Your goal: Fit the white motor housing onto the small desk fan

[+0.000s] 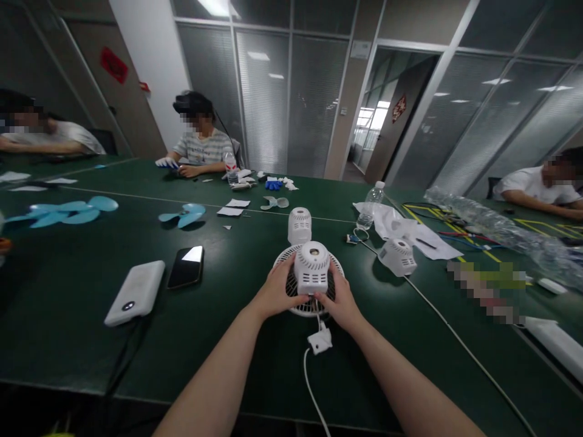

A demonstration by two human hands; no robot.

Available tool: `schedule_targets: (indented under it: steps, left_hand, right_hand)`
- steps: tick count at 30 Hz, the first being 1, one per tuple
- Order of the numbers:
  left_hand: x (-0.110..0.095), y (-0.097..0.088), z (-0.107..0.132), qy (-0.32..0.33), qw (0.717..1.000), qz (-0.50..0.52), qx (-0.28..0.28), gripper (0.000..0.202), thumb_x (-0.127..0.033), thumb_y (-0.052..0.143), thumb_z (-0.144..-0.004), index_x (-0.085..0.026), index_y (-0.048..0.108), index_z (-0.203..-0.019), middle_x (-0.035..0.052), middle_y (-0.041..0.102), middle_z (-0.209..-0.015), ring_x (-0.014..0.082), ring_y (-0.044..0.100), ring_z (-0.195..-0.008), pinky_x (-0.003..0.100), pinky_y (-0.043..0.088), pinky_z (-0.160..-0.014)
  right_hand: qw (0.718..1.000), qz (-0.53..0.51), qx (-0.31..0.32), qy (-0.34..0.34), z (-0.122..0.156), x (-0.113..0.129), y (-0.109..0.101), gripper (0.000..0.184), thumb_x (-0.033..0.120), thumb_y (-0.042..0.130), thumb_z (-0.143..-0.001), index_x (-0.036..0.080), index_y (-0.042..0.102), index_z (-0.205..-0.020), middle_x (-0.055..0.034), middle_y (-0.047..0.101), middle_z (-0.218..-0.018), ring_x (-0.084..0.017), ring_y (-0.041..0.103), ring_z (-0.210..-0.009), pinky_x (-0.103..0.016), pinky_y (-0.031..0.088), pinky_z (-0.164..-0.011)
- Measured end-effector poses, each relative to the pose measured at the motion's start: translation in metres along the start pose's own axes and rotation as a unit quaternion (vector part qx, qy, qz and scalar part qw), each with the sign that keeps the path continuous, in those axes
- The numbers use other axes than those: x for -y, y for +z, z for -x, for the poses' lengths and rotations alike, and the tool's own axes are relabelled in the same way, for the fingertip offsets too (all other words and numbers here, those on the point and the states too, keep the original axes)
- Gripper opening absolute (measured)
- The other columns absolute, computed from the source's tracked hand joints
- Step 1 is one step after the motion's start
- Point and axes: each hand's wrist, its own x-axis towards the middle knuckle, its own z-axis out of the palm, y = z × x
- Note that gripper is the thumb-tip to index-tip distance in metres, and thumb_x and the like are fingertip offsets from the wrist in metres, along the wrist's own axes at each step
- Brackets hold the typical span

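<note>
A white fan grille lies flat on the green table, and a white motor housing stands on its middle. My left hand grips the housing and grille from the left. From the right, my right hand holds the same piece. A white cord with a small switch box runs from the housing toward me.
Two more white motor housings stand behind. A power bank and a phone lie at left. Blue fan blades, a water bottle, papers and cables are farther off. Other people sit around the table.
</note>
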Motion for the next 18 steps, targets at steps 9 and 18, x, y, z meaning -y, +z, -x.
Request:
schedule_targets:
  steps: [9, 18]
  left_hand:
    - [0.0001, 0.0014, 0.0008, -0.020, 1.000, 0.002, 0.006, 0.107, -0.054, 0.075, -0.066, -0.025, 0.014, -0.149, 0.0124, 0.029, -0.152, 0.0373, 0.029, -0.138, 0.056, 0.025, -0.113]
    - [0.0018, 0.0003, 0.0007, 0.000, 1.000, 0.007, 0.002, 0.106, -0.056, 0.074, -0.066, -0.024, 0.016, -0.148, 0.0136, 0.029, -0.152, 0.0380, 0.030, -0.137, 0.055, 0.025, -0.113]
  right_hand:
    - [0.999, -0.035, -0.001, -0.014, -0.0021, -0.0003, -0.0073, 0.080, 0.047, 0.064, -0.080, 0.023, 0.025, -0.147, -0.0114, 0.037, -0.150, -0.033, 0.035, -0.136, -0.053, 0.028, -0.111]
    - [0.999, -0.043, -0.004, -0.011, 0.0011, 0.0014, -0.0085, 0.087, 0.050, 0.068, -0.076, 0.023, 0.026, -0.146, -0.0129, 0.037, -0.148, -0.034, 0.036, -0.134, -0.055, 0.028, -0.110]
